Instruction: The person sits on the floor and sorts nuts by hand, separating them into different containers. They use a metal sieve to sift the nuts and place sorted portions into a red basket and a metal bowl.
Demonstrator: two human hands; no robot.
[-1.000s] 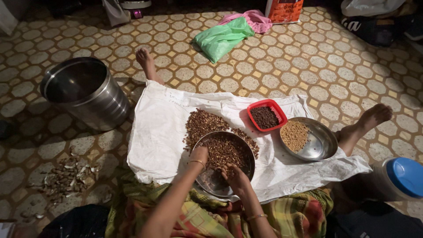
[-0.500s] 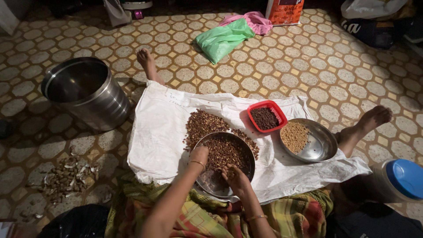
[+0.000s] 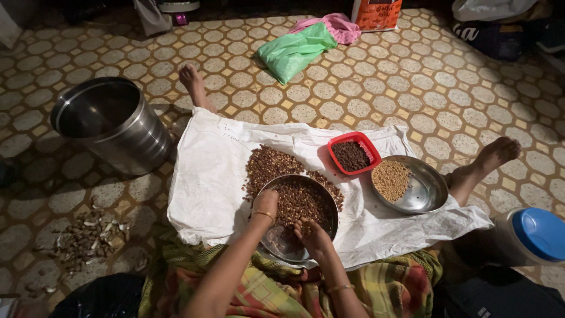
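I sit on the tiled floor [image 3: 412, 76] with my legs spread, so the white cloth [image 3: 206, 176] lies between them and everything stays in easy reach. The steel plate [image 3: 276, 241] with the brown seeds [image 3: 300, 200] rests just before my lap, at 6 o'clock on the cloth. My left hand [image 3: 265, 203] holds its rim at 9 o'clock, fingers curled over the edge, I think to keep the plate steady. My right hand [image 3: 312, 235] is inside the plate at the near side, the fingers pressed together over some seeds; if they pinch one seed I cannot tell. Behind the plate, at 12 o'clock, a loose heap of seeds [image 3: 268, 165] lies on the cloth. At 2 o'clock stand the small red tray [image 3: 335, 144] with dark grains and, touching it, a second steel plate [image 3: 432, 191] with pale grains, so each kind has its own place. The big steel pot [image 3: 129, 141] stands off the cloth at 10 o'clock, and husks [image 3: 85, 235] lie on the floor at 8 o'clock, away from the clean things.
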